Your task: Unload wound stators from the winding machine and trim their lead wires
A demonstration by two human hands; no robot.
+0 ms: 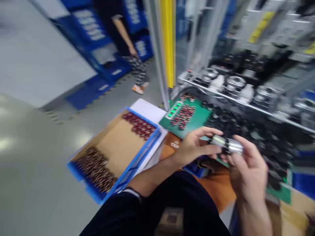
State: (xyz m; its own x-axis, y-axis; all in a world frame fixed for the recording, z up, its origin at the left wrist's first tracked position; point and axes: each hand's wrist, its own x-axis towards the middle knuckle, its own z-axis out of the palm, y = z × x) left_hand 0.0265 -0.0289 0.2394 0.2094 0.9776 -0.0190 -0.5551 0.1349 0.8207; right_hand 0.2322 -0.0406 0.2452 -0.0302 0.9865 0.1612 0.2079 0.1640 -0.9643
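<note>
Far to the left of the green mat (203, 114), and beyond it, a person (120, 32) in a dark top and checked trousers stands by shelves of blue bins (86, 24). Nearer, just left of the mat, sits a blue tray (76, 173) lined with tan board. One heap of small copper-and-dark parts (95, 170) fills the tray's end away from the mat, and reddish rows of small parts (141, 126) lie at the end closer to it. A yellow post (167, 42) rises just behind the mat's left corner. On the mat itself are a pale strip with green marks (174, 109) and clusters of small red-and-dark parts (183, 116).

In front of the mat, the left hand (194, 147) has its thumb and fingers closed on the left end of a silver cylinder (235, 146). This is held up near the mat's front edge, with a dark band across its middle (one piece or two end to end, I cannot tell). The right hand (248, 167) grips the other end between fingers and thumb. Right of the mat's clusters spread many black parts (236, 127), with a metal rail (221, 93) behind them, and farther right is some cardboard (297, 216).
</note>
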